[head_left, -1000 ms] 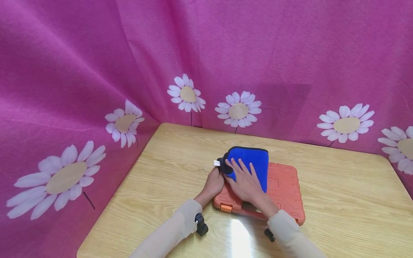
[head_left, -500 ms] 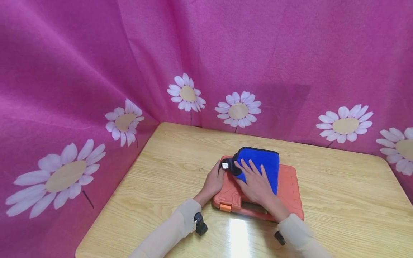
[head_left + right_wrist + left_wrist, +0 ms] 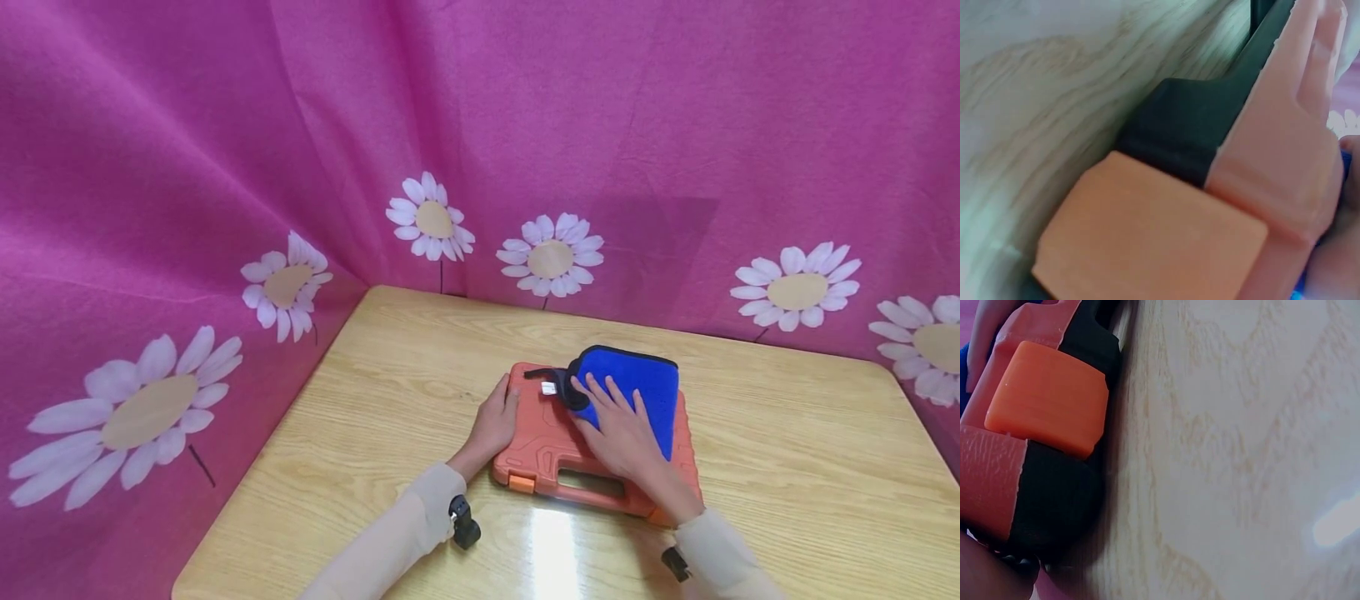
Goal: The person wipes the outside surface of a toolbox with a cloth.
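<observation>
A reddish-orange plastic carrying case (image 3: pixel 536 437) lies flat on the table, its handle toward the person. On its right half lies a folded blue cloth (image 3: pixel 637 379) with a dark border, a black curled part and a white tag at its left. My right hand (image 3: pixel 622 437) rests on the cloth with fingers straight and spread. My left hand (image 3: pixel 492 425) holds the case's left edge, the thumb toward the top. In the left wrist view an orange latch (image 3: pixel 1047 397) sits on the case's front side. The right wrist view shows another latch (image 3: pixel 1147 231) close up.
The wooden table (image 3: pixel 375 400) has a shiny light reflection near its front. Behind and to the left hangs a magenta curtain (image 3: pixel 637 125) printed with white daisies.
My right hand has slid rightward with the blue cloth beneath it, baring more of the case's left half and handle. My left hand stays at the left edge, apart from the black part now.
</observation>
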`<state>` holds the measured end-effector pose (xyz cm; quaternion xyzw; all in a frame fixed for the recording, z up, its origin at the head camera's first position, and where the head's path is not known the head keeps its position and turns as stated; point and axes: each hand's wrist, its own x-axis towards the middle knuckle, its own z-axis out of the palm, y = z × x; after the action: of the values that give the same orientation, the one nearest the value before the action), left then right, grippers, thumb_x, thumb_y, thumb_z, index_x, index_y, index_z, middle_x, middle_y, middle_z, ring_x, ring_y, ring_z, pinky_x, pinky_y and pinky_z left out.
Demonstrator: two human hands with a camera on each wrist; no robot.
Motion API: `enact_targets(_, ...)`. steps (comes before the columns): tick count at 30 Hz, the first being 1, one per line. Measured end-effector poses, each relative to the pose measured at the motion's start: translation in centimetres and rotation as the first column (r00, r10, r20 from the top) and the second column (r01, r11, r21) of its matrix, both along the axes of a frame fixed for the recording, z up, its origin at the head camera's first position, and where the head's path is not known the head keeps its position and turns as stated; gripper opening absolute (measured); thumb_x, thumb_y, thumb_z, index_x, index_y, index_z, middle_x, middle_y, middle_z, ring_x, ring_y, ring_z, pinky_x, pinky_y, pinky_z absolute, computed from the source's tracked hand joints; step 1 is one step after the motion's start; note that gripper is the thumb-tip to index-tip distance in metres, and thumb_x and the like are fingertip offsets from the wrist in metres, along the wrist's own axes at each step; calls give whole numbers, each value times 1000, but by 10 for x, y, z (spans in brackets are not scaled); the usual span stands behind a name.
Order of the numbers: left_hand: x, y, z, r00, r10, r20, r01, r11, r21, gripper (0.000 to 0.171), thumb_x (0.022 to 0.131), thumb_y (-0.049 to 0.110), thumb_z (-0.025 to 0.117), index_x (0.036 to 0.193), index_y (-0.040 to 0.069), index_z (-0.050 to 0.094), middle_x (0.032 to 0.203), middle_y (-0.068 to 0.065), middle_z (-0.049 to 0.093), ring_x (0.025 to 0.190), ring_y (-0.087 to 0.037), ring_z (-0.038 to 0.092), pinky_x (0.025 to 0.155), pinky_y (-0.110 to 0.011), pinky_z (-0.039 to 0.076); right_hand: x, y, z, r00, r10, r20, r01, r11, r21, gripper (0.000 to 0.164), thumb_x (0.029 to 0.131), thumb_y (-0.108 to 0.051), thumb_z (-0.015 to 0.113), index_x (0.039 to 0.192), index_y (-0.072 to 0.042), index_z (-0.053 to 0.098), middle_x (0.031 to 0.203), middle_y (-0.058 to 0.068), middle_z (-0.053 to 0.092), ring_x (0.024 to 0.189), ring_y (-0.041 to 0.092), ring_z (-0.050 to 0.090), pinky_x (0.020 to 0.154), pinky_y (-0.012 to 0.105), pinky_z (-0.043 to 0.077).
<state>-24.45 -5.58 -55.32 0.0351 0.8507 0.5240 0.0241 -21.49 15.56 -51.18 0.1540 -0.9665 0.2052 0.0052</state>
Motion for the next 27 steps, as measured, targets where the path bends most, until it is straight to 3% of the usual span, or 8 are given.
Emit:
enact_targets(17, 1, -2, 2, 1000, -23, -20, 23, 1000, 0, 52, 111, 23, 31, 155, -5, 26, 156, -23, 33, 143, -35, 31, 116, -46, 27, 8, 32, 0, 1000, -22, -2, 22, 999, -36, 58, 103, -29, 53, 156, -13, 37, 159, 21, 28, 147, 46, 14, 112, 70, 2)
enact_targets(27, 3, -1, 1, 1000, -17, -3, 17, 1000, 19, 53, 111, 24, 31, 155, -4, 25, 156, -22, 33, 144, -35, 30, 116, -47, 26, 14, 45, -1, 999, -38, -33, 38, 999, -9, 58, 103, -31, 54, 156, -14, 37, 158, 21, 29, 146, 46, 17, 112, 70, 3)
